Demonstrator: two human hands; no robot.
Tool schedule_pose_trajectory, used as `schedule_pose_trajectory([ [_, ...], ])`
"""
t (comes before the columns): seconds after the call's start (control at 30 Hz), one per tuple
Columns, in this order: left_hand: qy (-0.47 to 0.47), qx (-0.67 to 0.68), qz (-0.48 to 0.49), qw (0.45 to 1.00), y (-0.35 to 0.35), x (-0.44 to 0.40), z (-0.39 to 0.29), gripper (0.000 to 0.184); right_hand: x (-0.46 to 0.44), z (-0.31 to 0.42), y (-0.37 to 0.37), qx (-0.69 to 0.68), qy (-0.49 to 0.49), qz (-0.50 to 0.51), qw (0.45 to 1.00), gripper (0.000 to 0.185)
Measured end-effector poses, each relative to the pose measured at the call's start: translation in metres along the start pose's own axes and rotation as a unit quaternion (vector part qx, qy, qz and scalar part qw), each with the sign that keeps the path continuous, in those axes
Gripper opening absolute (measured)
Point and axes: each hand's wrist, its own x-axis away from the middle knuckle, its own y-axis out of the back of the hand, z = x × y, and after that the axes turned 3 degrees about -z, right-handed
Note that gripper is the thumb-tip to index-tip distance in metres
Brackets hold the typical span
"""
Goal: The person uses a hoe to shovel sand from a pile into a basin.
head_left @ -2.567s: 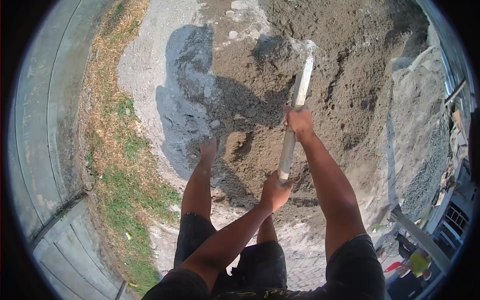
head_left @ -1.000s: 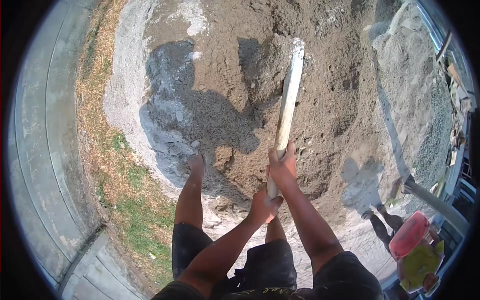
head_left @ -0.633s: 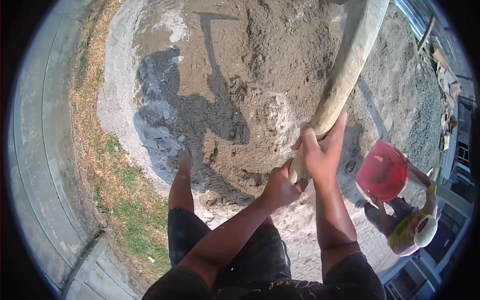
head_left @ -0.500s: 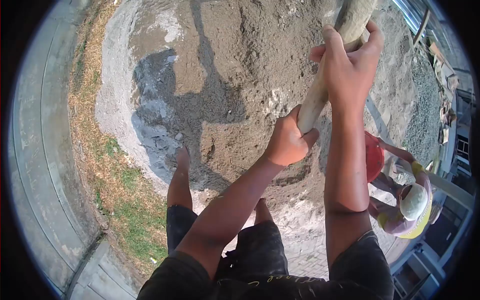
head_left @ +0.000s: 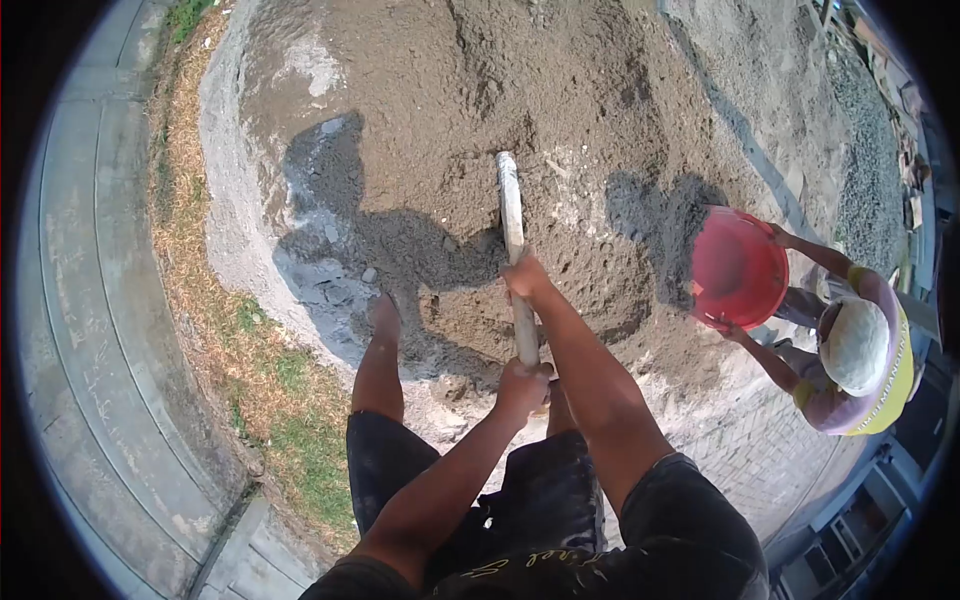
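My right hand (head_left: 527,276) is closed around the middle of the pale wooden handle of what looks like a hoe (head_left: 511,205). Lower down, near my knees, my left hand (head_left: 524,388) grips the handle's near end. The handle slopes away from me, and its far end meets a grey-brown heap of damp sand or mortar mix (head_left: 420,150). No blade shows there; it seems sunk in the heap. My bare foot (head_left: 384,318) stands at the heap's left edge, beside pale grey lumps.
At the right, a person in a pale hat (head_left: 855,346) holds a red tub (head_left: 740,268) tilted over the heap's edge with both hands. Dry grass (head_left: 285,385) and a concrete strip (head_left: 85,330) run along the left. Gravel (head_left: 868,150) lies at the far right.
Both hands have swung the handle down from a raised position to the heap. My right hand moved down and left. The person at the right has brought the red tub forward into fuller view.
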Motion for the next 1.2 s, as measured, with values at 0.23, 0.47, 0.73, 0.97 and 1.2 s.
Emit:
schedule_pose_trajectory([
  [0.23,-0.041,0.087,0.165,0.982,-0.095,0.113,-0.053,0.026,0.074,0.060,0.163,-0.215,-0.182,0.179,0.943,0.017],
  [0.47,-0.041,0.034,0.305,0.951,-0.169,0.219,-0.084,0.039,0.161,0.020,0.285,-0.355,-0.234,0.145,0.894,0.012],
  [0.73,-0.073,-0.094,0.460,0.880,-0.229,0.246,-0.026,0.063,0.267,-0.025,0.409,-0.352,-0.217,-0.075,0.907,0.020],
  [0.97,-0.297,-0.562,0.343,0.691,-0.187,0.110,0.081,0.086,0.260,-0.130,0.356,-0.276,-0.143,-0.326,0.893,0.049],
  [1.2,-0.359,-0.577,0.215,0.702,-0.268,-0.013,0.082,0.066,0.221,-0.136,0.403,-0.276,0.024,-0.494,0.824,0.042],
])
